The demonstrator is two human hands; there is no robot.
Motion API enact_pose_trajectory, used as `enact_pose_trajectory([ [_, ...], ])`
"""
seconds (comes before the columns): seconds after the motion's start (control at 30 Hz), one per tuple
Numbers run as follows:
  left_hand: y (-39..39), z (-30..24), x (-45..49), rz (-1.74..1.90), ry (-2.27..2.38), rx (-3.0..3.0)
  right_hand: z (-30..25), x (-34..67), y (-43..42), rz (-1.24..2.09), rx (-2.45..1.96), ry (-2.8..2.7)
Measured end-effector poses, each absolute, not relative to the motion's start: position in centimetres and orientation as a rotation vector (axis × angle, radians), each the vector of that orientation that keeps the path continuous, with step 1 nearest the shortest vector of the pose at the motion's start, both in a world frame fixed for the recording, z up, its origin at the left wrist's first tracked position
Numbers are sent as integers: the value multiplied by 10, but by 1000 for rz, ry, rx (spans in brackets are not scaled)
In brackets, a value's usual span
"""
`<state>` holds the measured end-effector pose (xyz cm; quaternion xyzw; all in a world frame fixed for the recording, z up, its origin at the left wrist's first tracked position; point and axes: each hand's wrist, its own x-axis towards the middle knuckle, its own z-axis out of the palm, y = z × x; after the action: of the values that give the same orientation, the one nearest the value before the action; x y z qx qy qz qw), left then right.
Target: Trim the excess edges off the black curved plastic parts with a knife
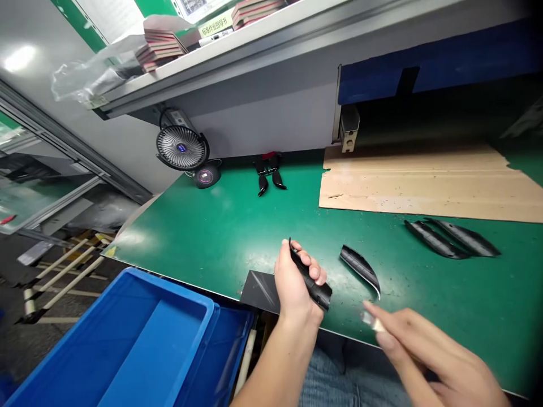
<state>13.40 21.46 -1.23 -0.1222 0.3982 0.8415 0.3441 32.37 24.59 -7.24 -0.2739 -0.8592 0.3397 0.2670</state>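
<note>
1. Left hand (299, 285): fingers clenched around a black curved plastic trim piece (319, 292), lower centre of frame.
2. Right hand (428, 356): fingertips pinching a small pale item (372, 321), blurred, lower right.
3. Second black trim piece (360, 269) lies just beyond both hands on the green work mat (220, 226).

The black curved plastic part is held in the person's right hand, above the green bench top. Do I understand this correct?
No: the black curved plastic part is held in the left hand, not the right hand, above the green bench top. The head view shows this.
</note>
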Motion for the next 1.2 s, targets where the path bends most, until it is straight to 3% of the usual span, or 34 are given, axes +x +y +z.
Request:
enact_pose_trajectory([
  [0.13,211,-12,134,2200,1043,-231,-54,294,236,1063,-513,-2401],
  [0.47,202,-4,136,2214,1114,-137,-45,285,244,1322,-546,-2547],
  [1.2,202,0,128,2234,1156,-259,-41,279,220,56,-629,-2503],
])
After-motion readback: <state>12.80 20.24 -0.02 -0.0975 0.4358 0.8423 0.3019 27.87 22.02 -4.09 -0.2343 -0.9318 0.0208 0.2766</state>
